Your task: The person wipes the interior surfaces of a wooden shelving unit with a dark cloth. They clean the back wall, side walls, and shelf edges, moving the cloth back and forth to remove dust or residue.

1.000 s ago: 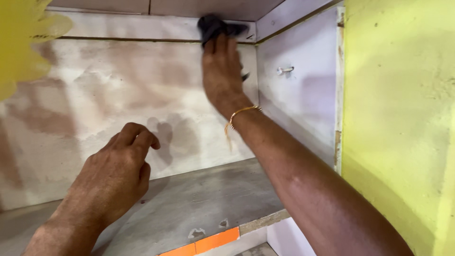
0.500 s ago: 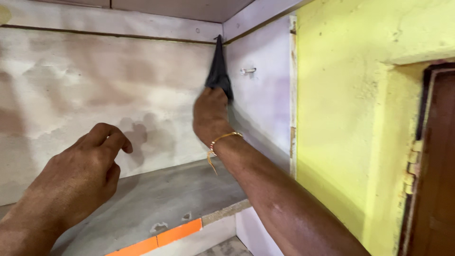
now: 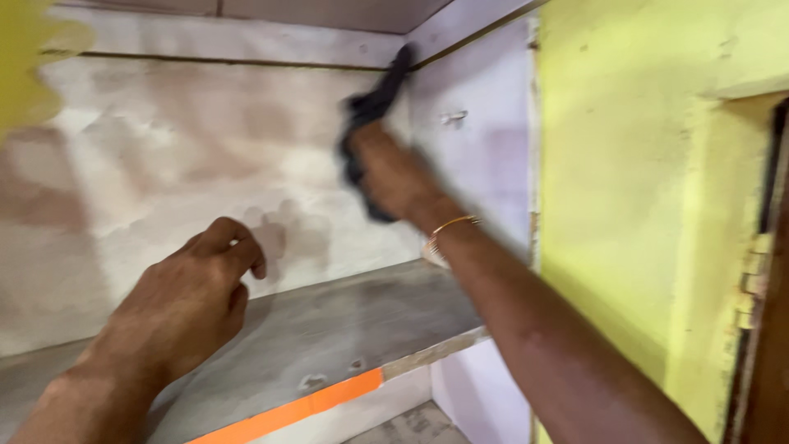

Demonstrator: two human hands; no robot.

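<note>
So I've got a dark, crumpled cloth rag [image 3: 374,103] bunched up in my right hand [image 3: 393,173], fingers closed around it, and it's pressed up against the stained whitish back wall [image 3: 205,148] of this built-in alcove, right near the corner where the back wall meets the pale lilac side wall [image 3: 485,164]. The top end of the rag pokes up almost to the dark line running along under the ceiling. The whole hand is blurry, so I can't make out exactly how the fingers sit, only that they're wrapped on the rag. There's a thin gold bangle [image 3: 454,224] on that wrist.

My left hand [image 3: 185,304] holds nothing. It hangs lower down and to the left, fingers loosely curled in, forefinger knuckle sticking out towards the back wall, just over the grey stone shelf [image 3: 345,321]. I can't tell if it's actually touching the wall or the shelf.

The shelf has a strip of orange tape [image 3: 288,413] along its front edge and a couple of pale chipped spots near it. A small metal hook or bracket [image 3: 454,117] sits high on the lilac side wall, just right of the rag. Further right is a yellow-green painted wall [image 3: 641,205], and at the far edge a dark brown wooden door frame [image 3: 768,329].
</note>
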